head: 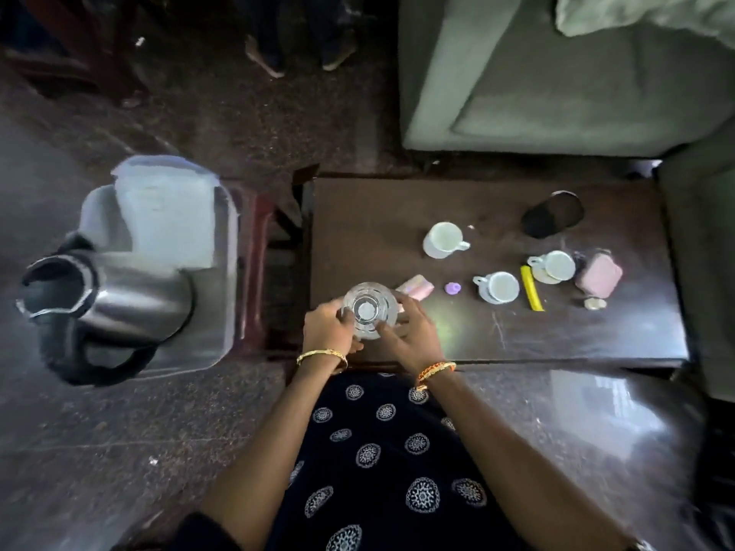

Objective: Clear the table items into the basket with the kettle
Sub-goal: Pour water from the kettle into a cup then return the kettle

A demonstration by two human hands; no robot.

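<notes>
Both hands grip a clear glass (pixel 370 311) at the near left corner of the dark counter (pixel 596 336): the left hand (pixel 328 328) wraps its left side, the right hand (pixel 411 332) its right side. To the left, off the counter, a pale basket (pixel 222 248) holds a steel kettle (pixel 111 296) and a white container (pixel 167 216). Further right on the counter stand three white cups (pixel 443 238), a yellow stick (pixel 531 288), a pink pouch (pixel 598 274) and a dark mesh holder (pixel 553 214), well apart from the glass.
</notes>
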